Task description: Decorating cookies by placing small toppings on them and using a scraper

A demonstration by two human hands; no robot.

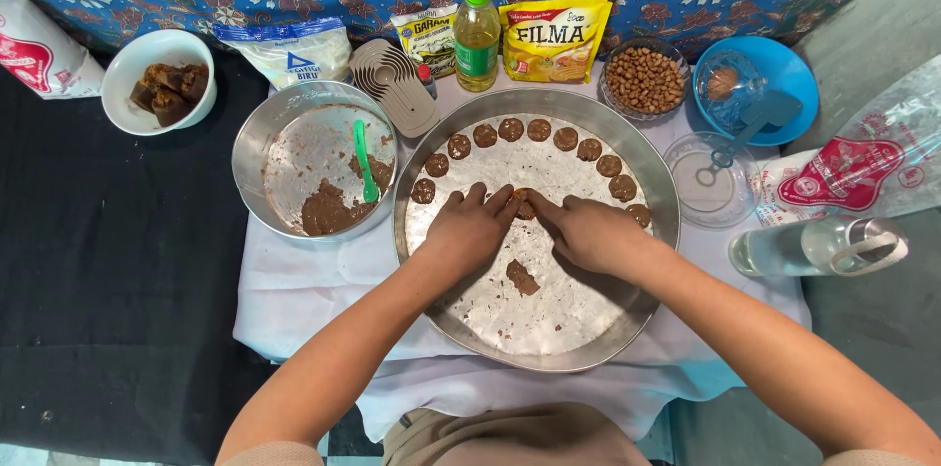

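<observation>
Brown dough bit (524, 203) btwn both hands' fingertips (512, 199)

Both hands, left (470, 228) and right (588, 231), lie palm-down, fingertips meeting between them, forearms angled inward

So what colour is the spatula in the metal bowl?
Green, plain in the head view: spatula in the bowl.
</observation>
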